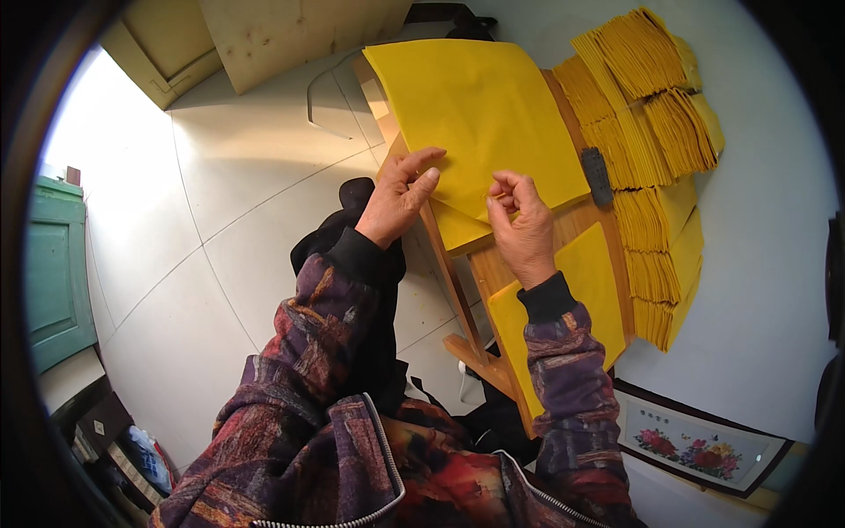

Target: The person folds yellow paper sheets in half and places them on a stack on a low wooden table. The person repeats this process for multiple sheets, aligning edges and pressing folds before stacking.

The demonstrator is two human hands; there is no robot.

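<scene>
Light fingers at the sheet's edge

The top yellow sheet (493, 106) lies on the bench (481, 271). The hands are apart: left hand (393, 201) loosely spread, right hand (522, 233) curled, its grip unclear. Even, gentle tension should prevent creasing.

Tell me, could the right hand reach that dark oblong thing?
Probably yes: the dark oblong thing lies uncovered beside the large yellow sheet, and nothing visible stands between it and the right hand.

A head-worn fisheye faces down, near the left hand (392, 202) and right hand (525, 234)
</scene>
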